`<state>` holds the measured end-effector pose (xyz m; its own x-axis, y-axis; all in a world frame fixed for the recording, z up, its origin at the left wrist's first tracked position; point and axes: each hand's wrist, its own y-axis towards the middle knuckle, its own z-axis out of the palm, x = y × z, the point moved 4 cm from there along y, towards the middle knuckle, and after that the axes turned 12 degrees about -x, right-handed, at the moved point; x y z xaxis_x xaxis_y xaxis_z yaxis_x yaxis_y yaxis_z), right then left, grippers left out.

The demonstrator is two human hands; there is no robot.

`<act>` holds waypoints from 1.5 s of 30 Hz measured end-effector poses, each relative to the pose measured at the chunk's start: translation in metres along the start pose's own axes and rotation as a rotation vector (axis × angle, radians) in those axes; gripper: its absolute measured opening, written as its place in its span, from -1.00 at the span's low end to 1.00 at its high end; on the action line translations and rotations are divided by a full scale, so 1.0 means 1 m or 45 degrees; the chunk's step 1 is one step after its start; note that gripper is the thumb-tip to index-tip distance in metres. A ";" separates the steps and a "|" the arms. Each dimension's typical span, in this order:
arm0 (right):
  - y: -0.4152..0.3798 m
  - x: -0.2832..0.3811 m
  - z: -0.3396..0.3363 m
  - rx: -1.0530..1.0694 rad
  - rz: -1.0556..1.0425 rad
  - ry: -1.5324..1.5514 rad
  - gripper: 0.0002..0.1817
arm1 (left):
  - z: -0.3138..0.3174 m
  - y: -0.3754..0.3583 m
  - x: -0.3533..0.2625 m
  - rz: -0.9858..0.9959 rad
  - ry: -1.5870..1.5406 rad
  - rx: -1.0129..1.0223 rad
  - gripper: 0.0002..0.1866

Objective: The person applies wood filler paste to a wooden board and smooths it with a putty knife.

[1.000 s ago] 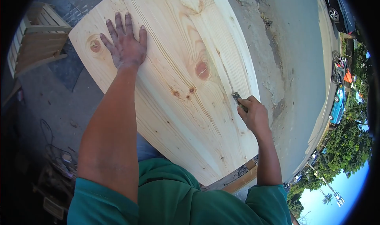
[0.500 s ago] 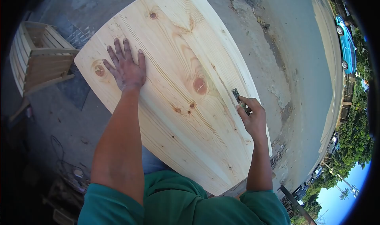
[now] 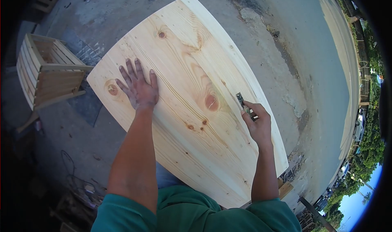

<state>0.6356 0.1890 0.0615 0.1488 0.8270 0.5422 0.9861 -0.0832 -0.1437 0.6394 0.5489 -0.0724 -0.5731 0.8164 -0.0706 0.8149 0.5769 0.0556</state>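
Note:
A broad wooden panel with curved edges, pale and knotty, lies in front of me. My left hand rests flat on its left part, fingers spread, just right of a round knot. Near the right edge, my right hand grips a small putty knife with a dark, stained blade. Its tip points away from me and meets the wood beside a lengthwise seam, right of a large reddish knot. The fingers cover much of the handle.
A slatted wooden piece of furniture stands on the concrete floor at the left, close to the panel's corner. A cable lies at lower left. Wood offcuts sit below the panel's right corner. A road with parked vehicles runs along the right.
The view has shifted, so the panel sits lower and further right. Over the wood, my right hand has slid the putty knife slightly away from me and leftward. My left hand stays put on the panel.

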 end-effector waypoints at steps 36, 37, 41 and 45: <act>0.184 0.065 0.047 0.085 -0.495 -0.725 -0.65 | -0.002 0.001 -0.001 -0.013 0.007 0.022 -0.24; 0.181 0.062 0.047 0.139 -0.475 -0.754 -0.65 | -0.002 0.001 0.000 -0.011 0.013 0.030 -0.24; 0.178 0.073 0.031 0.373 -0.407 -0.915 -0.66 | 0.000 0.002 0.000 -0.013 0.021 0.034 -0.23; 0.200 0.079 0.033 0.197 -0.428 -0.819 -0.65 | -0.002 0.000 0.000 -0.013 -0.007 0.021 -0.24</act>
<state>0.8422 0.2558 0.0486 -0.2785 0.9604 -0.0078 0.9422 0.2716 -0.1960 0.6396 0.5491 -0.0706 -0.5812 0.8101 -0.0767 0.8102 0.5849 0.0386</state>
